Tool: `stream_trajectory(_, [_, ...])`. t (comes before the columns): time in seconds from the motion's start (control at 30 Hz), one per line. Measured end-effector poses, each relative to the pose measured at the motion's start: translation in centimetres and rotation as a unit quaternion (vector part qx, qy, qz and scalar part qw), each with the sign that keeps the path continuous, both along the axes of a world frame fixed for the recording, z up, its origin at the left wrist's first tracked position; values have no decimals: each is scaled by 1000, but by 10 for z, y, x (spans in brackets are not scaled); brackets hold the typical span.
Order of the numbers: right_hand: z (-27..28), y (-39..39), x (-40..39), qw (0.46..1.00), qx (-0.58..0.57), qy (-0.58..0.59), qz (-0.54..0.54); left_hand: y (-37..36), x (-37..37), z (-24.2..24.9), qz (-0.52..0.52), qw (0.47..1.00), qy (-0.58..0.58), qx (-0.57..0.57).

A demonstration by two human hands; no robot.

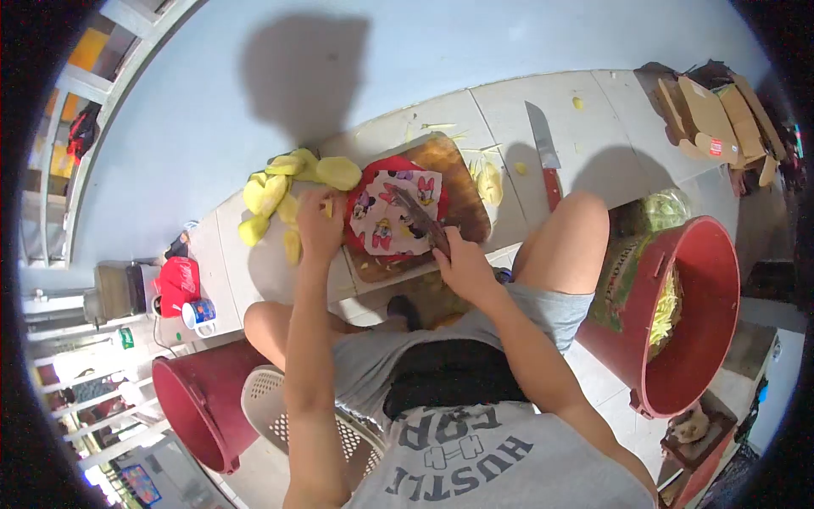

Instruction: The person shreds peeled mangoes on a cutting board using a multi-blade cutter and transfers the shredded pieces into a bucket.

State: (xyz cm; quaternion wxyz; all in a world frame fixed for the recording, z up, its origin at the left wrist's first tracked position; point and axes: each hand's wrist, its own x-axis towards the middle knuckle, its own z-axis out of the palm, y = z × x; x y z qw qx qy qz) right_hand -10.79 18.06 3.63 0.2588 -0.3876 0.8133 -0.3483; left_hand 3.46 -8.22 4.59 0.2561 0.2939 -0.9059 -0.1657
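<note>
My left hand [318,225] pinches a small yellow piece of potato [328,208] at the left edge of a red plate [395,212] printed with cartoon mice. The plate lies on a wooden cutting board [462,191] on the tiled floor. My right hand [462,263] grips a dark knife [417,219], its blade lying across the plate. A pile of peeled yellow potatoes [280,191] sits just left of the plate, beside my left hand.
A second knife with a red handle [544,153] lies on the tiles right of the board. A red bucket [687,314] with yellow strips stands at the right, another red bucket [199,407] at the lower left. Cardboard [716,119] lies far right. A mug [199,314] stands left.
</note>
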Motion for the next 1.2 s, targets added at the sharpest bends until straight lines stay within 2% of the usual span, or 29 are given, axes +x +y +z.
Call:
stream_trajectory(0.07, [-1,-1,-1,1000,-10,4,-3,-17,-15,-16,155,978,37,137])
stream_trajectory(0.1, [0,0,0,1000,-12,-1,-2,-26,-22,-25,156,978,38,135])
stream_trajectory(0.17, [-2,-1,2,1000,-17,-3,-2,-48,-39,-42,254,966,-12,48])
stream_trajectory(0.2, [-7,-2,1,1000,-21,2,-6,-60,-51,-51,251,967,-7,46])
stream_trajectory(0.27, [-8,1,3,1000,-23,3,-17,-75,-65,-65,285,946,-78,133])
stream_trajectory(0.3, [-4,1,2,1000,-9,2,-19,-79,-68,-65,280,948,-76,132])
stream_trajectory(0.37, [0,-1,1,1000,3,1,-24,-92,-69,-63,314,906,-165,229])
stream_trajectory(0.4, [1,-1,1,1000,6,-1,-23,-102,-67,-76,310,908,-165,228])
stream_trajectory(0.47, [-1,1,0,1000,11,-6,-23,-122,-57,-119,293,931,-81,202])
stream_trajectory(0.5, [-4,1,0,1000,-8,-7,-23,-127,-55,-121,291,931,-82,202])
stream_trajectory(0.57, [-8,0,-1,999,-26,-9,-23,-137,-49,-126,277,900,-55,332])
stream_trajectory(0.7, [-4,-2,-2,1000,-15,-24,-14,-149,-47,-132,207,921,-116,309])
stream_trajectory(0.77, [-4,-3,-2,999,2,-38,-17,-147,-67,-138,333,856,10,394])
stream_trajectory(0.8, [-9,-3,-2,1000,0,-26,-16,-127,-77,-117,330,857,9,396])
stream_trajectory(0.87, [-9,-1,-3,1000,-1,-12,-17,-73,-92,-45,333,864,31,375])
stream_trajectory(1.0, [-7,0,-4,999,1,-25,-28,-70,-88,-49,292,865,84,400])
stream_trajectory(1.07, [-7,1,-4,999,-16,-23,-40,-55,-71,-34,137,874,143,444])
stream_trajectory(1.1, [-3,1,-7,999,-11,-34,-40,-46,-61,-30,138,874,142,443])
stream_trajectory(1.17, [-1,1,-3,998,-6,-48,-38,-24,-37,-20,-4,813,190,550])
stream_trajectory(1.2, [-1,1,-2,997,-29,-57,-36,-10,-29,-6,-2,814,191,549])
